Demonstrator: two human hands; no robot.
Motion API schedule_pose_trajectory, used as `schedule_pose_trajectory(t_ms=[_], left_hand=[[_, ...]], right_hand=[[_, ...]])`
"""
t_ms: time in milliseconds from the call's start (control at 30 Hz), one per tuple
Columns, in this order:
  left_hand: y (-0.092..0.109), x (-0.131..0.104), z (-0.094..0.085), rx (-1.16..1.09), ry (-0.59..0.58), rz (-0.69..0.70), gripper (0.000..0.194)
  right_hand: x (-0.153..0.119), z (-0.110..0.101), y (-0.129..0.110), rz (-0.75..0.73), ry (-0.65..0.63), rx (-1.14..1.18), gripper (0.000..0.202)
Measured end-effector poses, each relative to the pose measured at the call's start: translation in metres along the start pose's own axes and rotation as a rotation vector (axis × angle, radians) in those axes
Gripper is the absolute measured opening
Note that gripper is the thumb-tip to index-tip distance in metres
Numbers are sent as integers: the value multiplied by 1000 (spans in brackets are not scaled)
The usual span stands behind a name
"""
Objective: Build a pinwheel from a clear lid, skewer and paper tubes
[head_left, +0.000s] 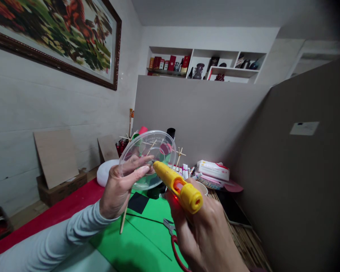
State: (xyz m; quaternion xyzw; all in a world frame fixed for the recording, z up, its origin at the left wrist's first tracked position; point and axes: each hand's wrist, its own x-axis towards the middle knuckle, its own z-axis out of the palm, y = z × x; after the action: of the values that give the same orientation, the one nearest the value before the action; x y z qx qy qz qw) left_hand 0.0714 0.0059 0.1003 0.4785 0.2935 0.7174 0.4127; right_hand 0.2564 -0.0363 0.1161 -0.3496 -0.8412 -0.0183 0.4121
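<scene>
One head view is showing everything. At centre frame the left hand [121, 185] is holding up a round clear plastic lid [147, 158], fingers closed over its near rim with the thumb behind. Lower right of centre, the right hand [198, 230] is wrapping tight around a yellow pen-shaped glue gun [178, 185], whose tip is touching the lid just beside the left fingertips [143, 170].

As a judgement, the tip is working so close to those fingertips that a slip could burn them, and lingering heat could be warping the thin lid; the lid, pinched at one edge, could also be tilting away under pressure.

Counted: one lid, one glue gun, one green sheet [147, 241] along the bottom, one pair of red-handled scissors [172, 238] lying on it.
</scene>
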Motion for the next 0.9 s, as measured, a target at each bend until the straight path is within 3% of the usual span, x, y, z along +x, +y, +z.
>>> schedule_pose_trajectory(t_ms=[900], left_hand=[[1, -1, 0, 14, -2, 13, 19]], right_hand=[[0, -1, 0, 6, 15, -12, 17]])
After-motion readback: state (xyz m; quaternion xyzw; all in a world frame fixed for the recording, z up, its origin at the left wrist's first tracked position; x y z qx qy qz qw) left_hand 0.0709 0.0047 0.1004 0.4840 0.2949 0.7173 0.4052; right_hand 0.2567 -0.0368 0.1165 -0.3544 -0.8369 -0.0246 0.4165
